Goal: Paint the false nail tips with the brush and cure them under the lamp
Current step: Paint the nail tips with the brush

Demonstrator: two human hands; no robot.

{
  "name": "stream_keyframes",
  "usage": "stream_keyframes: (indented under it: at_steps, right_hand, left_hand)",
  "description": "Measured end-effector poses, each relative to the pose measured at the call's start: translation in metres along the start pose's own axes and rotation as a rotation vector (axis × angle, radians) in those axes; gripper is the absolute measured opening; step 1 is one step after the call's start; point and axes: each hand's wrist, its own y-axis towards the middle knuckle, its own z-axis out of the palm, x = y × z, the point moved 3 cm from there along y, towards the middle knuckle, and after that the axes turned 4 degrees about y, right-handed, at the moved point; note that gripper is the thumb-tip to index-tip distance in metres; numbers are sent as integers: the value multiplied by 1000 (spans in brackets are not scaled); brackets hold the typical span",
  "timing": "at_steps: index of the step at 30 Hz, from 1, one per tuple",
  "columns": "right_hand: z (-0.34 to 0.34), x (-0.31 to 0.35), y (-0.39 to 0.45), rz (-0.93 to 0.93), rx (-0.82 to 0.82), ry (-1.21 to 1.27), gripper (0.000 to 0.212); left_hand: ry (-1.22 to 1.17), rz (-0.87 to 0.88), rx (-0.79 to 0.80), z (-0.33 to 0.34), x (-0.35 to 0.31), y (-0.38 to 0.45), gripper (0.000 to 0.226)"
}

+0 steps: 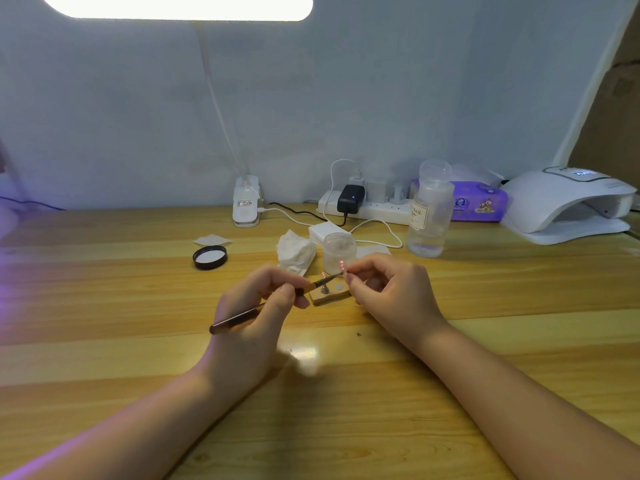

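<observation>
- A black jar lid (210,257) lies upside down on the wooden table (104,299), with a flat cotton pad (212,240) just behind it.
- The left hand (256,317) pinches a dark brush (266,308) between thumb and fingers, the handle pointing back to the left and the bristle end reaching right.
- A crumpled white tissue (296,251) sits behind the hands.
- A small wooden block (329,295) lies between the two hands, holding two small metal studs.
- A small frosted jar (339,248), open, stands just behind the block; its contents cannot be made out.
- The right hand (391,292) pinches a pink nail tip (343,266) at its fingertips, touching the brush end.
- A tall clear bottle (427,216) holds a little clear liquid at the bottom.
- A purple wipes pack (479,204) lies behind it.
- A white curing lamp (568,202) sits at the far right, well apart from the hands.
</observation>
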Motion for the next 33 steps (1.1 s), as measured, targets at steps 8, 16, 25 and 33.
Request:
stream_keyframes:
  at_steps: [8,16,25,33]
  right_hand:
    - [1,-1,0,3,-3,-31,10]
    - [0,-1,0,5,-8,-37,12]
    - [0,-1,0,20,-14,-31,11]
    - [0,0,-1,52,15,22,14]
  left_hand:
    - [93,21,33,3,-5,0,19]
    - [65,8,-9,2,-3,0,18]
    - [72,8,3,0,-3,1,23]
    - [12,-61,-7,2,2,3,18]
